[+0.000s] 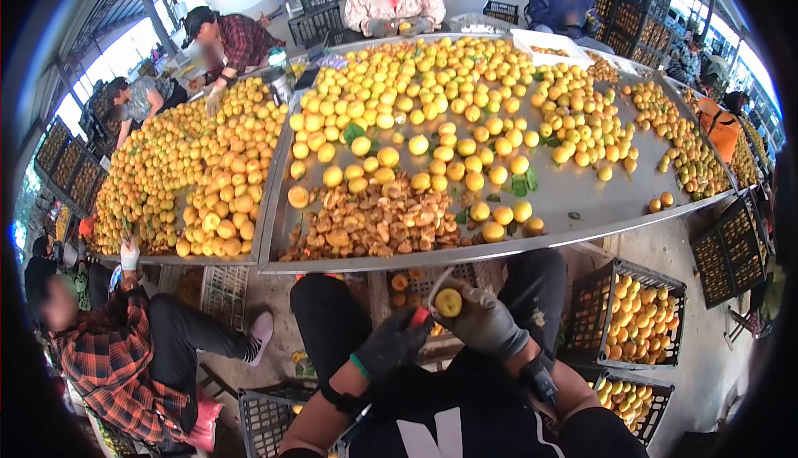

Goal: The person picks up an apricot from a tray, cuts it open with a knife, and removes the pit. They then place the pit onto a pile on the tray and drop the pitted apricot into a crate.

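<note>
Both my hands wear dark gloves and are close together over my lap, below the metal table's front edge. My left hand (392,342) is closed around a small tool with a red handle (419,317). Held in my right hand (486,322) is a yellow fruit (448,302), facing the tool. A thin pale curved strip (438,285) rises beside the fruit; whether it is peel or part of the tool I cannot tell. Beneath my hands, a crate (475,278) holds several orange fruits.
Yellow fruits and a heap of brown pieces (382,217) lie on the metal table (582,196). Black crates of fruit (644,317) stand at the right. A person in a plaid shirt (116,366) sits at the left; other people are around the table's far side.
</note>
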